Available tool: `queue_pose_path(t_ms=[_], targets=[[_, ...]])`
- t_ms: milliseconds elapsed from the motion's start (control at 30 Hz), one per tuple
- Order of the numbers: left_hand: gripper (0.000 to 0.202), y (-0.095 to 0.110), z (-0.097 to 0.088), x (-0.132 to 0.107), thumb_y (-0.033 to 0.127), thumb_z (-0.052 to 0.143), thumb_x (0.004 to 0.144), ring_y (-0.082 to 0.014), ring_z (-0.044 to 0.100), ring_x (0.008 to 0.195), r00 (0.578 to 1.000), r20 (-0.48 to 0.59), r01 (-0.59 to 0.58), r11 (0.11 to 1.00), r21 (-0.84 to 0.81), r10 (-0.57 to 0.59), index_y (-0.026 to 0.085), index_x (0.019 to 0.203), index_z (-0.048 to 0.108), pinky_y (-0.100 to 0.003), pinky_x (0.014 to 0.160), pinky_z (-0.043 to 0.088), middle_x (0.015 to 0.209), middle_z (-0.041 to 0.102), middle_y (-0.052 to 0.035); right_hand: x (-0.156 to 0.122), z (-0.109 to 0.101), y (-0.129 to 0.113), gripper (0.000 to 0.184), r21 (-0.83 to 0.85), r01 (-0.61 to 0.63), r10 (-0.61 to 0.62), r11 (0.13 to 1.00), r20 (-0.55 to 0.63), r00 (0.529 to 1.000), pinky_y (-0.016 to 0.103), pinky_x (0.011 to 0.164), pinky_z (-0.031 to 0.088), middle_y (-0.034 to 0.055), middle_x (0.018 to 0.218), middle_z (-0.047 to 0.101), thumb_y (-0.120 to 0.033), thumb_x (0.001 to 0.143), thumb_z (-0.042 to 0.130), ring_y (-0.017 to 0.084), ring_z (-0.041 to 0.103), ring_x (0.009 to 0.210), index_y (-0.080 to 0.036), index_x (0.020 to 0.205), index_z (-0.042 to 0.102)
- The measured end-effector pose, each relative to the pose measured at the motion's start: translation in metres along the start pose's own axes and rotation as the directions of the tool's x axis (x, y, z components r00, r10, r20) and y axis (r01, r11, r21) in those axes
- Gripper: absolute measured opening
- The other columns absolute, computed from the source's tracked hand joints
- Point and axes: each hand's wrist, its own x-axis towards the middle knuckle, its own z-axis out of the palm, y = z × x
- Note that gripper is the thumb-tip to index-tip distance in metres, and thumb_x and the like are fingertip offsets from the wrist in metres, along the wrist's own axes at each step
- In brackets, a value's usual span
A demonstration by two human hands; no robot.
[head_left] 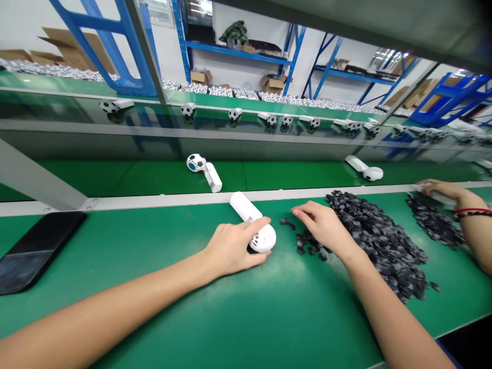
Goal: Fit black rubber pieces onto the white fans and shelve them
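Just right of the device (pixel 265 239), grasped by the left hand (pixel 230 246) with its handle (pixel 245 206) slanting away leftward, the right hand (pixel 323 223) curled beside black pieces (pixel 307 243), its hold unclear.

We are baring our left hand (pixel 235 248), right hand (pixel 325 228) and slim forearms (pixel 126 306), which are tapering toward the hands; dark blue cloth (pixel 446 352), perhaps a sleeve, is edging the right one.
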Motion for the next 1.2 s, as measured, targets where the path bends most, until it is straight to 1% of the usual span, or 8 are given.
queue_pose_path(t_ms=[133,267,400,500,600,733,1100,1200], targets=[[0.068,-0.001,-0.002,0.000,0.052,0.076,0.083,-0.0254,0.074,0.078,0.990,-0.080,0.095,0.977,-0.192,-0.112,0.033,0.143,0.051,-0.034,0.069,0.053,0.106,0.078,-0.0004,0.001,0.011,-0.002,0.026,-0.046,0.095,-0.090,0.994,0.096,0.991,0.038,0.083,0.056,0.0072,0.104,0.074,-0.042,0.099,0.065,0.026,0.071,0.095,-0.027,0.113,0.080],[0.068,-0.001,-0.005,0.001,0.046,0.079,0.084,-0.0219,0.071,0.088,0.973,-0.110,0.118,0.849,-0.515,-0.202,0.033,0.142,0.046,-0.032,0.076,0.054,0.115,0.073,-0.0017,0.002,0.021,-0.009,0.024,-0.059,0.179,-0.173,0.982,0.097,0.980,0.043,0.088,0.057,0.0098,0.101,0.074,-0.034,0.101,0.061,0.028,0.071,0.094,-0.022,0.106,0.081],[0.066,-0.001,-0.005,0.005,0.039,0.077,0.088,-0.0201,0.066,0.096,0.974,-0.087,0.094,0.726,-0.681,-0.208,0.031,0.143,0.042,-0.029,0.079,0.053,0.123,0.067,-0.0043,-0.005,0.021,-0.027,0.020,0.201,0.009,-0.012,0.979,0.013,1.000,0.041,0.081,0.061,0.0083,0.095,0.079,-0.035,0.098,0.065,0.026,0.075,0.084,-0.022,0.100,0.081],[0.066,-0.002,-0.004,0.007,0.036,0.076,0.088,-0.0199,0.064,0.098,0.980,-0.086,0.074,0.723,-0.687,-0.182,0.029,0.143,0.042,-0.030,0.083,0.052,0.123,0.065,-0.0048,-0.016,0.019,-0.051,0.021,0.555,-0.167,0.148,0.815,0.078,0.986,0.037,0.079,0.065,0.0060,0.089,0.081,-0.042,0.090,0.077,0.025,0.079,0.080,-0.022,0.097,0.078],[0.065,-0.002,-0.003,0.007,0.032,0.076,0.087,-0.0195,0.064,0.094,0.984,-0.080,0.062,0.733,-0.678,-0.157,0.028,0.142,0.041,-0.031,0.082,0.051,0.115,0.065,-0.0036,-0.024,0.020,-0.073,0.022,0.696,-0.191,0.133,0.692,0.137,0.982,0.033,0.077,0.065,0.0047,0.084,0.081,-0.042,0.087,0.081,0.023,0.078,0.078,-0.022,0.091,0.076],[0.072,-0.002,-0.004,0.006,0.029,0.077,0.083,-0.0194,0.064,0.093,0.991,-0.049,0.061,0.739,-0.671,-0.127,0.029,0.144,0.038,-0.031,0.082,0.052,0.113,0.066,-0.0022,-0.027,0.027,-0.084,0.016,0.655,-0.115,0.094,0.747,0.067,0.993,0.029,0.073,0.062,0.0025,0.083,0.078,-0.038,0.088,0.080,0.019,0.075,0.076,-0.022,0.087,0.076],[0.088,-0.002,-0.005,0.006,0.065,0.086,0.072,-0.0249,0.066,0.095,0.989,0.045,0.140,0.766,-0.627,-0.143,0.032,0.141,0.043,-0.035,0.080,0.052,0.117,0.067,-0.0039,-0.031,0.039,-0.089,0.030,0.483,-0.040,0.038,0.875,0.014,0.999,0.030,0.065,0.057,-0.0009,0.072,0.069,-0.040,0.088,0.080,0.017,0.066,0.065,-0.023,0.074,0.060],[0.087,-0.002,-0.006,0.006,0.065,0.086,0.071,-0.0238,0.066,0.091,0.988,0.025,0.136,0.771,-0.622,-0.154,0.031,0.140,0.045,-0.034,0.077,0.051,0.112,0.068,-0.0031,-0.031,0.041,-0.087,0.029,0.501,-0.062,0.074,0.863,-0.004,0.997,0.030,0.065,0.058,-0.0007,0.075,0.071,-0.042,0.084,0.084,0.018,0.067,0.067,-0.023,0.086,0.062]])
